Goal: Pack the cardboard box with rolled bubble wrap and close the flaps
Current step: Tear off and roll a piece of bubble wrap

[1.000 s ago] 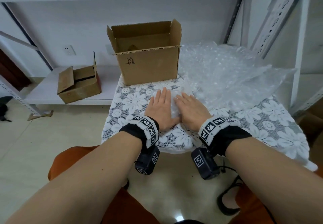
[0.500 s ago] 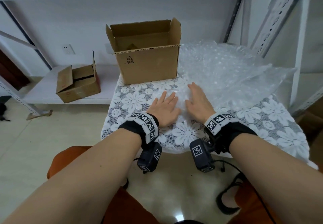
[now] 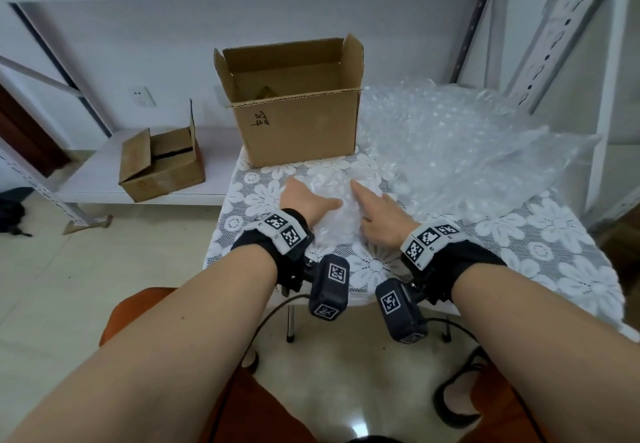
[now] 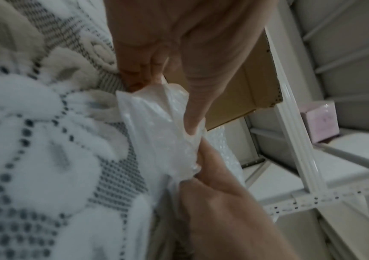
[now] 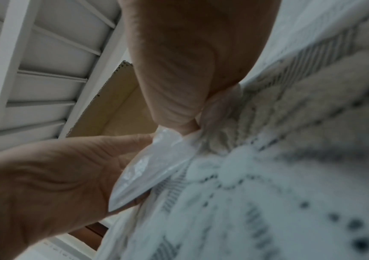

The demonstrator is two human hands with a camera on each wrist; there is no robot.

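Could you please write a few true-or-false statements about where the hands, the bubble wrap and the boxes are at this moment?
1. The cardboard box on the table has its flaps closed. False: they stand open.
2. Both the left hand and the right hand are on the bubble wrap. True.
3. A smaller box sits on the low shelf to the left. True.
4. The loose bubble wrap is piled left of the open box. False: it lies to the right.
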